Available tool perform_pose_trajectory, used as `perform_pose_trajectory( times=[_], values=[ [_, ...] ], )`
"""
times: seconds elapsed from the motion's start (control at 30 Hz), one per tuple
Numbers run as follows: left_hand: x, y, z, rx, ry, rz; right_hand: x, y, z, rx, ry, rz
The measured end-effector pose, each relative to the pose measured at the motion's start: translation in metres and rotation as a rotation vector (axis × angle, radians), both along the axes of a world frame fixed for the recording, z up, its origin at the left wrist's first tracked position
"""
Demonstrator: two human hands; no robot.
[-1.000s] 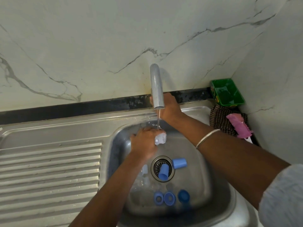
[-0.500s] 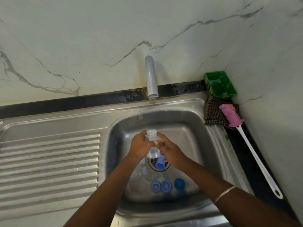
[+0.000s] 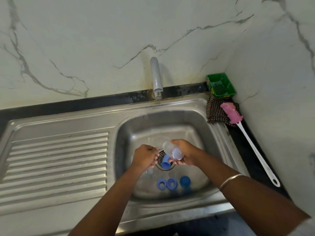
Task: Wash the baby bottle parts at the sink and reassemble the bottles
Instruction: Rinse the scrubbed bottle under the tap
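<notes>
My right hand [image 3: 188, 155] grips a clear baby bottle [image 3: 172, 150], tilted on its side over the drain of the steel sink [image 3: 213, 142]. My left hand [image 3: 144, 156] hovers just left of the bottle, fingers curled, with nothing visible in it. A blue cap [image 3: 165, 164] lies on the drain below both hands. Two blue rings [image 3: 161, 184] [image 3: 171, 183] and a round blue cap [image 3: 185, 181] sit on the basin floor near the front. Faint clear parts [image 3: 150, 172] lie under my left wrist.
The tap [image 3: 156, 77] stands at the back with no water running. A ribbed drainboard [image 3: 56, 159] spreads to the left. At the back right corner are a green tray [image 3: 220, 85], a checked cloth [image 3: 214, 113] and a pink bottle brush [image 3: 231, 112] with a long white handle.
The water has stopped. My right hand came from the tap down to the bottle and took it; my left hand let go and drew slightly left. The bottle now lies tilted.
</notes>
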State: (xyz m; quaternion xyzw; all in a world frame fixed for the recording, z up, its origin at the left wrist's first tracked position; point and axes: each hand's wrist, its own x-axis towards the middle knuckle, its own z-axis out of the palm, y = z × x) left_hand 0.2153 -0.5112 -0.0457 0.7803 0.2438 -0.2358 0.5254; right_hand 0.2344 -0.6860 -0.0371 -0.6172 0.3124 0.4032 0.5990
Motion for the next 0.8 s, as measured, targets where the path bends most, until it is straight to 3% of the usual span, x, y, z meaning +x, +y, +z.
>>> perform_pose_trajectory(
  times=[0.17, 0.33, 0.4, 0.57, 0.7, 0.8],
  values=[
    [-0.013, 0.011, 0.008, 0.290, -0.161, -0.235, 0.003, 0.001, 0.011, -0.155, -0.038, 0.064],
    [-0.026, 0.018, 0.021, 0.402, -0.258, -0.358, -0.003, 0.012, 0.019, -0.828, -0.578, 0.628],
    [-0.030, 0.020, 0.024, 0.414, -0.307, -0.362, -0.012, 0.021, 0.026, -0.991, -0.775, 0.693],
    [-0.040, 0.025, 0.032, 0.446, -0.504, -0.315, -0.043, 0.035, 0.030, -1.242, -1.187, 0.682],
    [-0.054, 0.033, 0.027, 0.502, -0.588, -0.324, -0.061, 0.033, 0.016, -1.235, -1.019, 0.886],
    [-0.066, 0.037, 0.022, 0.512, -0.618, -0.371, -0.070, 0.034, 0.015, -1.220, -1.203, 0.726]
  ],
)
